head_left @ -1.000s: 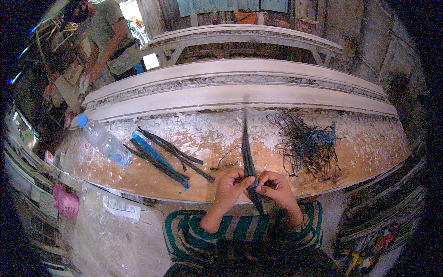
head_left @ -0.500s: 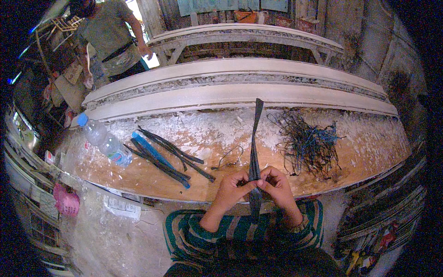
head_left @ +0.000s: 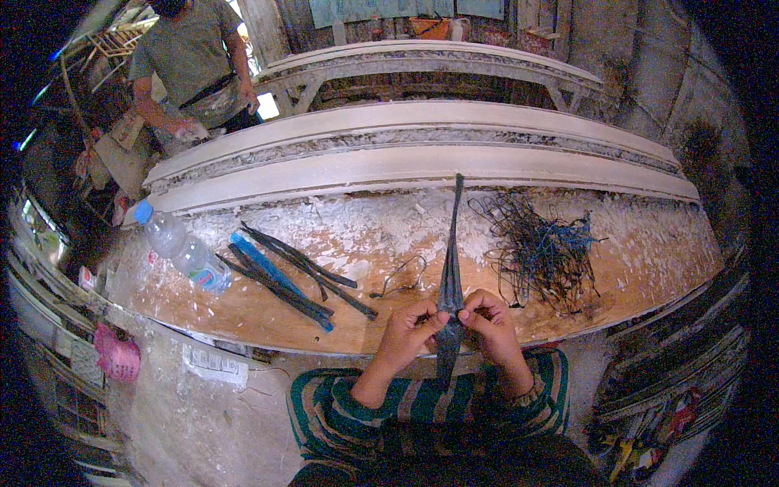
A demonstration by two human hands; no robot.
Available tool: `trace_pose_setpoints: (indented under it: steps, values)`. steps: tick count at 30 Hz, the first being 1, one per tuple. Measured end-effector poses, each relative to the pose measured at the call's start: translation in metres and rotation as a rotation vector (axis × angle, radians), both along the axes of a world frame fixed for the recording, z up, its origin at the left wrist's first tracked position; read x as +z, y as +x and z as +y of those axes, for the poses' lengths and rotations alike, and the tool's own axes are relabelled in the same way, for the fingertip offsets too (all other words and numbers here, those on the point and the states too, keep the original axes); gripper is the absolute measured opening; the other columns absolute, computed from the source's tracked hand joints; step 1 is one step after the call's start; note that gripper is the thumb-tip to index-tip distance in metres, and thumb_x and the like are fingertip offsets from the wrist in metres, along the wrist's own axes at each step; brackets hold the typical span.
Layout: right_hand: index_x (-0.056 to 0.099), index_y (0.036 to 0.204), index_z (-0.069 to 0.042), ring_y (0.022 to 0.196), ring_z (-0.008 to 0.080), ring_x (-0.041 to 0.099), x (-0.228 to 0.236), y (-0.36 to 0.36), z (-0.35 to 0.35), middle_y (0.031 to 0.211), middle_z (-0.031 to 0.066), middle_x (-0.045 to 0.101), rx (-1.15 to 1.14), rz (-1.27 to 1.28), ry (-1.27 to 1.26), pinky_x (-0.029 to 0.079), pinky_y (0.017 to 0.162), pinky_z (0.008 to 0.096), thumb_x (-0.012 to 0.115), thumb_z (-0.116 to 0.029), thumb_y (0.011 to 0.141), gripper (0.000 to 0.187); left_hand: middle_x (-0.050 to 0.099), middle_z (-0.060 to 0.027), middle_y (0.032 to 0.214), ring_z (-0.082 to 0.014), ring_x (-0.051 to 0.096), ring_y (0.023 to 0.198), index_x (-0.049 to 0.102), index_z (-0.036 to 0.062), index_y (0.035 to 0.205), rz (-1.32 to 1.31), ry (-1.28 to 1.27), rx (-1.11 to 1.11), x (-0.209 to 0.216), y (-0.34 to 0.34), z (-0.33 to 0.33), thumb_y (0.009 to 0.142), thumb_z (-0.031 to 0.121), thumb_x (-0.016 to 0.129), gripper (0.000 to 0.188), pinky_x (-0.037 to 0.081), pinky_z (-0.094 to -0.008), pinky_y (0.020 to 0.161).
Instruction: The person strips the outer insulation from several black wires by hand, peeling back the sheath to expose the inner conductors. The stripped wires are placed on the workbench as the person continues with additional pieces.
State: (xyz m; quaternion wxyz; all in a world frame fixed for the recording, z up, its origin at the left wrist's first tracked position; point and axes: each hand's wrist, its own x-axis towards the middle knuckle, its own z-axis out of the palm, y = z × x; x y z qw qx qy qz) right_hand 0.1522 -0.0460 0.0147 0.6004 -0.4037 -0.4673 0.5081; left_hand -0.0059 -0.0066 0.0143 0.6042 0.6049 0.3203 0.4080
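Note:
A long, dark, cloth-like strip (head_left: 452, 276) stretches away from me over the near edge of the worktable (head_left: 357, 329). Pinched at its left edge is my left hand (head_left: 408, 333); my right hand (head_left: 492, 326) pinches the right edge. Between the two it is spread flat and wide, while its far end narrows to a thin fold and its near end hangs toward my lap. Several similar black strips (head_left: 280, 286) and a blue strip (head_left: 268, 264) lie left of my hands. A loose tangle of black and blue threads (head_left: 548, 256) sits to the right.
A clear plastic bottle with a blue cap (head_left: 188, 253) lies at the table's left. Long white-coated boards (head_left: 406, 166) run behind the worktop. Another person (head_left: 195, 61) stands at the far left. A pink bag (head_left: 116, 353) is on the left, below table height.
My hands have drawn slightly apart, and the strip between them has opened from a narrow fold to a wider, flatter shape. The other person's arm has moved toward the boards.

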Motion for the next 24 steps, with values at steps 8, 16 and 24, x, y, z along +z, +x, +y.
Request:
trace_pose_setpoints:
  steps: [8, 16, 24]
  values:
    - [0.051, 0.073, -0.007, 0.057, 0.0062, 0.047, 0.0021, -0.0021, 0.0008, 0.067, -0.002, 0.05, -0.03, -0.032, 0.047, 0.038, 0.049, 0.0204, 0.061, -0.01, 0.078, 0.012, 0.052, 0.0026, 0.061, -0.0047, 0.049, 0.052, 0.059, 0.0038, 0.072, -0.014, -0.025, -0.041, 0.004, -0.0027, 0.0001, 0.083, 0.022, 0.057, 0.021, 0.04, -0.0186, 0.046]
    - [0.047, 0.069, -0.01, 0.048, 0.0047, 0.046, -0.0062, -0.0019, 0.0035, 0.062, -0.0026, 0.05, -0.043, -0.032, -0.044, 0.036, 0.042, 0.0199, 0.064, -0.015, 0.078, 0.02, 0.05, 0.0017, 0.06, -0.0051, 0.045, 0.052, 0.059, 0.0014, 0.071, 0.114, 0.095, -0.1, 0.0033, -0.0034, -0.0009, 0.082, 0.017, 0.058, 0.019, 0.035, -0.0205, 0.046]
    - [0.047, 0.066, -0.01, 0.052, 0.006, 0.046, -0.0077, -0.0005, 0.003, 0.061, -0.0021, 0.051, -0.076, -0.03, -0.032, 0.037, 0.048, 0.0208, 0.065, -0.014, 0.077, 0.022, 0.052, 0.0019, 0.061, -0.0051, 0.045, 0.052, 0.061, 0.0013, 0.073, 0.02, 0.044, -0.01, 0.0036, -0.0022, -0.0041, 0.081, 0.015, 0.059, 0.016, 0.034, -0.0206, 0.045]
